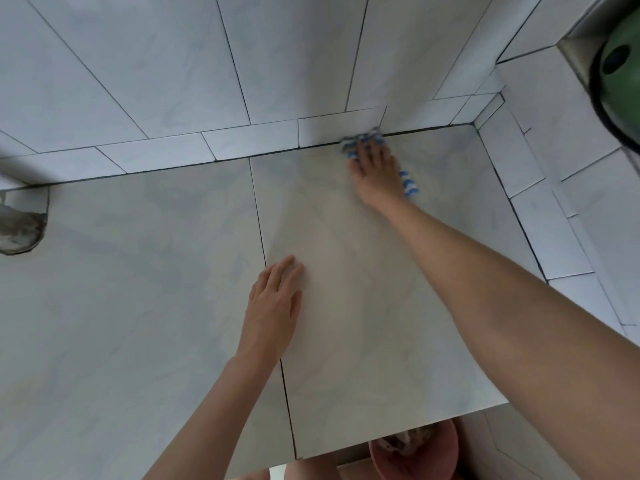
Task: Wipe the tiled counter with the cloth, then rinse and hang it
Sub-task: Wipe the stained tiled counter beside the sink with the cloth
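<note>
Two hands in view, both down on the bench [138, 289].

Right hand [375, 171]: far right, arm at full reach. We see it palm down on the cloth [363, 138], fingers stretched out rather than curled, pressing the fabric against the tile. This part is blurred, so we cannot tell whether the thumb hooks any of it.

Cloth: blue and white. It is bunched at the far edge of the bench, touching the dark grout line where the bench meets the wall [173, 64]. A second strip of it shows from under the right side of the hand.

Left hand [273, 306]: near centre, flat on the bench, fingers straight and close together, holding nothing. It lies over the dark joint between two large tiles, well apart from the cloth.

Also noted:
- Green round object [620, 74] in a recess, far right.
- Pink bucket [415, 452] below the near edge of the bench, contents unclear.
- Rough grey patch [20, 233] at the left edge.
</note>
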